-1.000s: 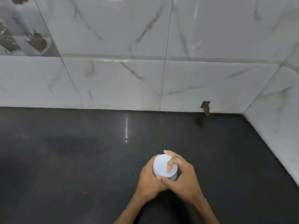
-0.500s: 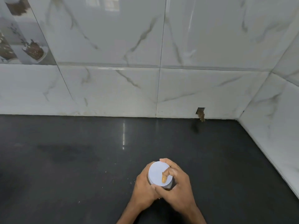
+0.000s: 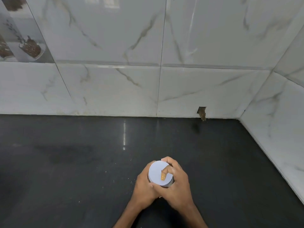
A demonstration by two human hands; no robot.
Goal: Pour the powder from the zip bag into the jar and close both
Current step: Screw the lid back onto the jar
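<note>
Left hand (image 3: 144,186) wraps the jar (image 3: 171,182) from its left side, fingers curled round the body, most of the glass hidden under the palm. Right hand (image 3: 178,186) grips the white lid (image 3: 155,172) from the jar's right, fingers bent over the rim; one fingertip (image 3: 162,176) lies flat on the lid top, coated yellow-orange. Lid sits on the jar mouth; cannot tell whether it is fully tightened. Jar stands upright on the black countertop (image 3: 65,162). A few pale specks (image 3: 131,182) on the counter just left of the jar. Beyond the jar, marble-pattern wall tiles (image 3: 115,88) meet the counter's back edge; to the jar's right a side wall (image 3: 271,137) does the same. A small broken notch (image 3: 202,112) in the tile base, beyond and right of the jar. Far beyond and left of the jar, a printed decorative tile (image 3: 24,38).
</note>
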